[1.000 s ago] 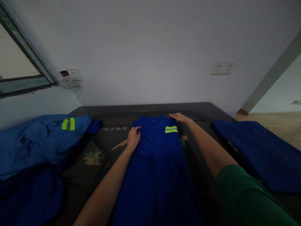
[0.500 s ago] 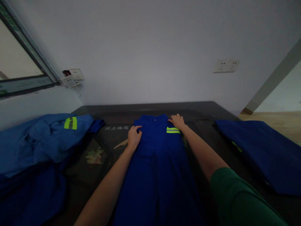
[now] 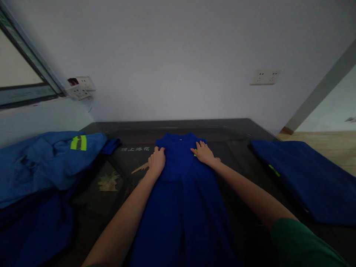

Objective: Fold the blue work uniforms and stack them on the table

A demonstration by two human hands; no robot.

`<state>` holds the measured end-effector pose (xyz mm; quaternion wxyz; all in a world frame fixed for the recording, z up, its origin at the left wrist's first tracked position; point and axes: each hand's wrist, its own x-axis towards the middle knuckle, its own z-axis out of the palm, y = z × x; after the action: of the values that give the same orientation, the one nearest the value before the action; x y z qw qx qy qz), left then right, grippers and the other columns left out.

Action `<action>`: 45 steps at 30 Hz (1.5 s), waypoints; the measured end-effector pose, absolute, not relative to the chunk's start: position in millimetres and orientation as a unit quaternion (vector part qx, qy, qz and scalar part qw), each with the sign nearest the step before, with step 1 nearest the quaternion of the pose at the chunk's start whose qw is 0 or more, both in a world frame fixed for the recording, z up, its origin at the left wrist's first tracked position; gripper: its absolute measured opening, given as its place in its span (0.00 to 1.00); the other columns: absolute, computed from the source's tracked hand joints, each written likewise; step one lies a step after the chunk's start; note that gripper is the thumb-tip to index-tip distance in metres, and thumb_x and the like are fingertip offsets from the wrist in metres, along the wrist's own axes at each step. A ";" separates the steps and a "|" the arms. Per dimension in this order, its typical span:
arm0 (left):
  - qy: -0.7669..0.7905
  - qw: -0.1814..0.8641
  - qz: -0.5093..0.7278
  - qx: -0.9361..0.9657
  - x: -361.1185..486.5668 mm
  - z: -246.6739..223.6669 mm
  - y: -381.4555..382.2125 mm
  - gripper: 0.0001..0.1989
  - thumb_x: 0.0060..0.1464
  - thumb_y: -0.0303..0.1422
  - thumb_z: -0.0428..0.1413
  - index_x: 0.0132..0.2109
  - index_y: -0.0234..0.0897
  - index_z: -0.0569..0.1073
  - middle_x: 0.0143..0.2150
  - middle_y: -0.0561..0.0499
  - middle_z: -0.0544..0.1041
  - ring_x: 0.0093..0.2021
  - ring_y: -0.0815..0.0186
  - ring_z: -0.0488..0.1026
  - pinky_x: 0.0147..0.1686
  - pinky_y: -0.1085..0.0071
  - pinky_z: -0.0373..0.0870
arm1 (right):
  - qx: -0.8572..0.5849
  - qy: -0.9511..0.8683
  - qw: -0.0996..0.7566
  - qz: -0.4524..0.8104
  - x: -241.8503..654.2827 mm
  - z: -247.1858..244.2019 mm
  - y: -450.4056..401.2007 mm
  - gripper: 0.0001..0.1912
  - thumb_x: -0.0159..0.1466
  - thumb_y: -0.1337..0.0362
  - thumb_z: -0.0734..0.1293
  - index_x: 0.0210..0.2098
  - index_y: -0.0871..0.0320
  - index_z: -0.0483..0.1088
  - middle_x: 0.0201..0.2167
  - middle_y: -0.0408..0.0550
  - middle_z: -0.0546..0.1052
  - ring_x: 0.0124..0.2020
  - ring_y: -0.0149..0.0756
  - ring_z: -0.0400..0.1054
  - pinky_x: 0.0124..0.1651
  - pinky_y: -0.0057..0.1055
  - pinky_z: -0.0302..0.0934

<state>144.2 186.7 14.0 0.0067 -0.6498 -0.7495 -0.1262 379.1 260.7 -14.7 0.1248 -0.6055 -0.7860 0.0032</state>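
The right hand (image 3: 204,152) lies, fingers spread, on the blue garment (image 3: 178,161); the left hand (image 3: 157,161) touches its edge (whether pinching, unclear).

Head view looks forward and down from 6 o'clock, close above table (image 3: 128,127), toward wall (image 3: 178,66) at 12 o'clock

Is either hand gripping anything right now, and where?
The left hand touches the blue garment's side edge below the collar; whether it grips cannot be told. The right hand lies spread on it, gripping nothing visible.
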 end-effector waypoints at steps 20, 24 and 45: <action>-0.557 -0.058 -0.089 -0.824 204.4 7.6 98.6 0.25 0.65 0.43 0.41 0.65 0.41 0.61 0.68 0.46 0.58 0.69 0.56 0.51 0.64 0.51 0.49 | -0.517 -0.851 0.085 0.027 372.1 -6.0 130.3 0.31 0.70 0.52 0.52 0.67 0.61 0.53 0.67 0.59 0.54 0.68 0.50 0.45 0.65 0.51 0.45; -0.557 -0.021 -0.110 -0.823 199.4 1.4 90.0 0.25 0.65 0.44 0.41 0.66 0.47 0.60 0.69 0.50 0.56 0.69 0.58 0.49 0.66 0.52 0.45 | -0.502 -0.860 0.089 0.012 381.8 -10.0 127.7 0.31 0.70 0.49 0.50 0.68 0.55 0.51 0.69 0.54 0.52 0.69 0.46 0.42 0.67 0.53 0.40; -0.544 -0.004 -0.138 -0.827 193.5 1.7 151.0 0.22 0.66 0.41 0.41 0.63 0.42 0.64 0.66 0.47 0.62 0.66 0.61 0.56 0.64 0.56 0.50 | -0.497 -0.849 0.180 -0.002 377.7 3.2 175.9 0.26 0.71 0.54 0.51 0.63 0.58 0.60 0.64 0.54 0.62 0.65 0.40 0.53 0.65 0.41 0.48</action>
<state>193.5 151.0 1.7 -0.0038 -0.8273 -0.5444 -0.1383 377.7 175.9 3.2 0.1796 -0.4966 -0.8492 -0.0025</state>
